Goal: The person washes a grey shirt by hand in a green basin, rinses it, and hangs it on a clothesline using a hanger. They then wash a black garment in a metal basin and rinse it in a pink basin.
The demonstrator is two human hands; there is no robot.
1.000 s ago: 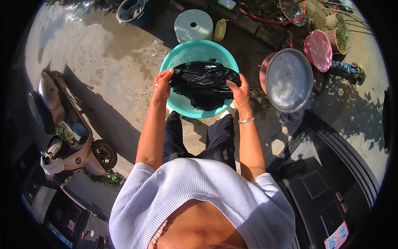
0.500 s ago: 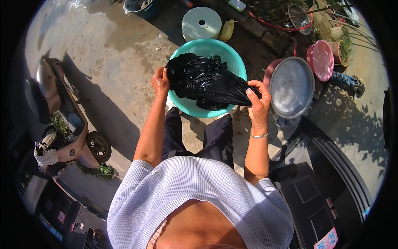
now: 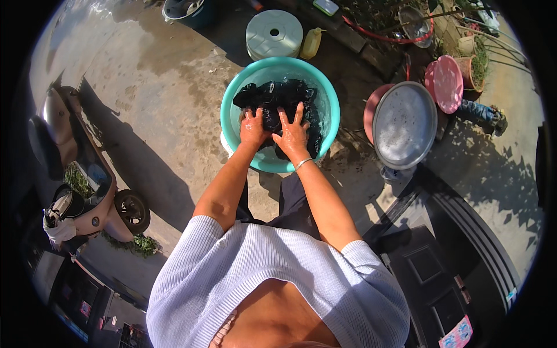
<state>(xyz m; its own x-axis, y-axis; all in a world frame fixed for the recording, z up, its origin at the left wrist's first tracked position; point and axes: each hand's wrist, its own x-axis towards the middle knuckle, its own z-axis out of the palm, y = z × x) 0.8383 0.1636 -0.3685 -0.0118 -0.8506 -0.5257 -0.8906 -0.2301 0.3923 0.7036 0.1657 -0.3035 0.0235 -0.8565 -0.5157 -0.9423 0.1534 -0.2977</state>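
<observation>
A teal basin [image 3: 331, 116] of water stands on the ground in front of me. Wet black cloth [image 3: 284, 90] lies in it, partly under the water; which garment it is I cannot make out. My left hand [image 3: 253, 126] presses down on the cloth at the near left, fingers spread. Close beside it, my right hand [image 3: 292, 133] pushes on the cloth too, its fingers apart and a bangle on the wrist. Both hands are wet, and neither grips the fabric.
Behind the basin are a round pale stool [image 3: 274, 33] and a yellow bottle [image 3: 312, 43]. A grey metal basin [image 3: 405, 124] and a pink basin [image 3: 445, 84] stand to the right. A scooter [image 3: 96, 174] is parked at left. A dark bucket [image 3: 194, 14] sits far back.
Both hands have let go of the stretched cloth's edges and come together inside the basin. The cloth has gone from being held up, spread over the rim, to lying down in the water.
</observation>
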